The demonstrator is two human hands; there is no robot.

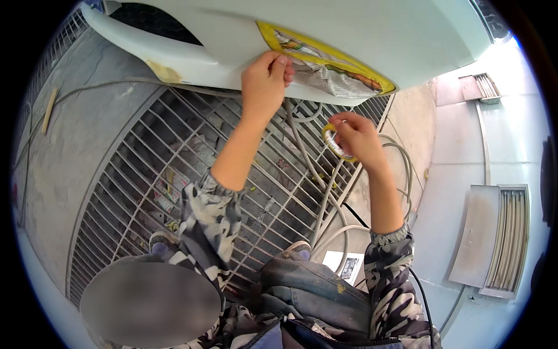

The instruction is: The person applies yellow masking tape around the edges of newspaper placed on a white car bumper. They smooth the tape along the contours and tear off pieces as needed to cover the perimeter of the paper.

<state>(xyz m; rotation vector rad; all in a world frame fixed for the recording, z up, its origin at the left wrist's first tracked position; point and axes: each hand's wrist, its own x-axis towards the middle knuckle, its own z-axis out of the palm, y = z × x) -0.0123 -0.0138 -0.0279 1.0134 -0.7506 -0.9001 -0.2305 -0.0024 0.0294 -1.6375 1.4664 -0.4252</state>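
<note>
A white car bumper (232, 35) spans the top of the view. On it, a recess is covered with printed paper (334, 78) that looks like newspaper, edged with yellow masking tape (268, 36). The lower part of the paper hangs loose and creased. My left hand (264, 84) is closed in a pinch at the paper's left edge, against the bumper. What lies between its fingertips is hidden. Below the paper and apart from it, my right hand (357, 139) grips a roll of yellow masking tape (330, 139), its hollow core turned partly toward me.
Below me lies a metal floor grating (192, 145) with litter under its bars. Hoses (302, 145) cross it and loop on the right. A wooden stick (49, 110) rests on concrete at the left. A printed white sheet (349, 264) lies near my knee. Panels with vents (505, 238) stand at the right.
</note>
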